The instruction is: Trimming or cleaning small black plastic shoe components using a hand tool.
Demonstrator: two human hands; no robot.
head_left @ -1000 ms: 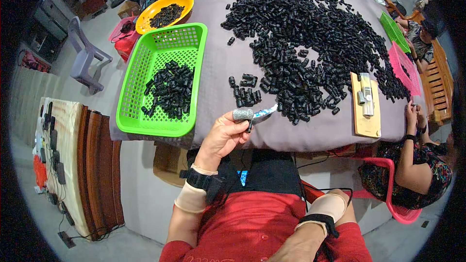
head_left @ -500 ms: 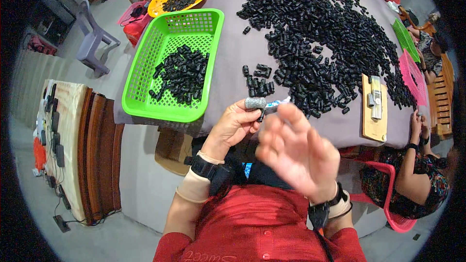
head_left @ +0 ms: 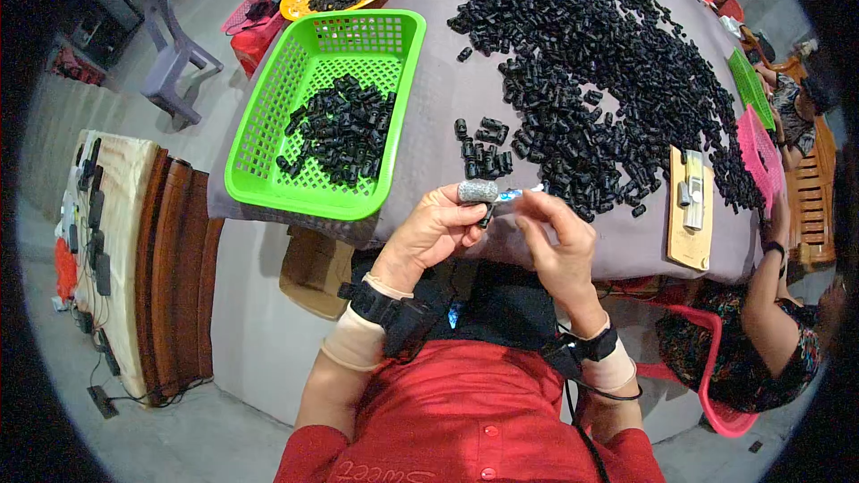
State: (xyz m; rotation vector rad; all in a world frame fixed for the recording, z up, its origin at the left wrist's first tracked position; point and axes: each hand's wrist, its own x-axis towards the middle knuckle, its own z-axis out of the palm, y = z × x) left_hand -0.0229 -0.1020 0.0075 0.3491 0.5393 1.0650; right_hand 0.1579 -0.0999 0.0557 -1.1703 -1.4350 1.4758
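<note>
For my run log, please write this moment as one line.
left hand: holds small tool with grey wrapped tip | right hand: touches tool's pale end | nearby: green basket, loose black parts

Red shirt, rolled sleeves — beige wrist wraps, black strapped wrist devices, thin cable.

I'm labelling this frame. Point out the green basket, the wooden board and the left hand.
green basket point(head_left: 268, 139): head view, left rim.
wooden board point(head_left: 687, 246): head view, bare lower part.
left hand point(head_left: 434, 228): head view, back of hand.

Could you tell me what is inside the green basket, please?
The green basket holds a loose heap of small black parts. Its mesh floor shows around them; whatever lies beneath the heap is covered.
</note>
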